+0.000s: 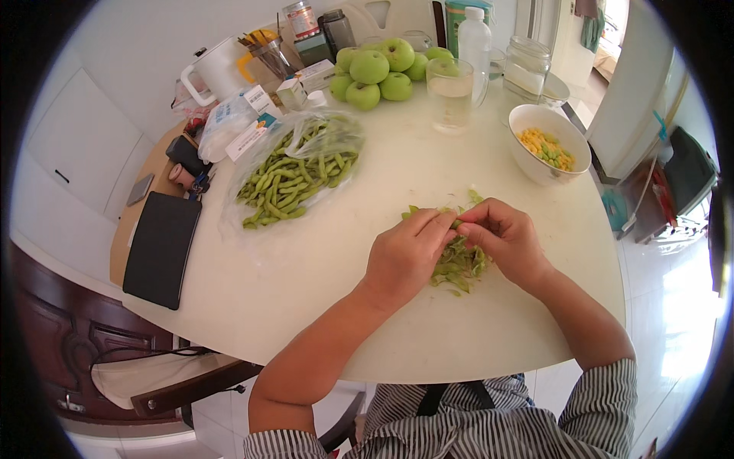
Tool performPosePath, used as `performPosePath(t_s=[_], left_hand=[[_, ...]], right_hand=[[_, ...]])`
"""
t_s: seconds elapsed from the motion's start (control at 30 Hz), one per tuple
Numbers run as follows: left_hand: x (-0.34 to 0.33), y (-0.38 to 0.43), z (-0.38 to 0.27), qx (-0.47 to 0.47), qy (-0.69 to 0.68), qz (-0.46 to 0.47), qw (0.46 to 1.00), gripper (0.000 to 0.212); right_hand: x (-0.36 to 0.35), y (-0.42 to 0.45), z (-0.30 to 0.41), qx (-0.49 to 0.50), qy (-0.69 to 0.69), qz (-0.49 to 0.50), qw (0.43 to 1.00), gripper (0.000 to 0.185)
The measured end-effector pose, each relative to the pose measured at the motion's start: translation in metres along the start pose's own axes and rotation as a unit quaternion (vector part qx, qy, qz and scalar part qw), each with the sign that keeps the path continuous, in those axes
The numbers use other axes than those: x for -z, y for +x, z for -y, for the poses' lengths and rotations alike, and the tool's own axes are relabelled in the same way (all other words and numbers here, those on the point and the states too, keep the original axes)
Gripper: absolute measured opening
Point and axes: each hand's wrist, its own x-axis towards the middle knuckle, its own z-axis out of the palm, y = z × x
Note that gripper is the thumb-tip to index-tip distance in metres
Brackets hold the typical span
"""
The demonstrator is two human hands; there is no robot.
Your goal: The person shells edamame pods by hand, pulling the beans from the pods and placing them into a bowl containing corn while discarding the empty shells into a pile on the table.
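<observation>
My left hand (404,252) and my right hand (504,238) meet above a heap of empty green pods (459,269) on the table. Between their fingertips they pinch a green soybean pod (456,224), mostly covered by the fingers. To the left, a clear plastic bag (226,201) lies spread with many whole soybean pods (287,183) on it. A white bowl (524,152) at the right back holds yellow corn kernels (533,139) and shelled green beans (553,156).
Green apples (370,67) are piled at the back. Beside them stand a glass mug of liquid (451,100), a white bottle (473,46) and a glass jar (524,69). A black case (162,249) lies at the left edge, near a white kettle (218,72).
</observation>
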Motion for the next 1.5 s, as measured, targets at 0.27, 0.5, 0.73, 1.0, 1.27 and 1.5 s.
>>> performPosePath(t_s=[0.27,0.5,0.73,1.0,1.27,1.5], left_hand=[[-0.011,-0.002,0.0,0.069,-0.131,-0.016,0.989,0.02],[-0.009,-0.002,0.001,0.023,-0.047,-0.006,0.999,0.024],[-0.006,0.004,0.0,-0.173,0.192,-0.061,0.964,0.03],[-0.006,0.001,0.001,-0.149,0.2,-0.027,0.968,0.029],[-0.005,0.001,0.001,-0.196,0.19,-0.05,0.961,0.024],[-0.006,0.0,0.002,-0.218,0.188,-0.039,0.957,0.025]], right_hand=[[0.003,0.001,-0.005,0.267,-0.211,-0.047,0.939,0.016],[0.003,0.003,-0.011,0.333,-0.3,-0.085,0.89,0.01],[0.006,0.004,-0.007,0.403,-0.429,-0.098,0.803,0.013],[-0.002,0.0,-0.005,0.259,-0.268,-0.08,0.924,0.016],[0.008,-0.002,0.008,0.036,-0.09,0.055,0.994,0.023],[0.008,-0.003,0.008,-0.16,0.191,0.113,0.962,0.02]])
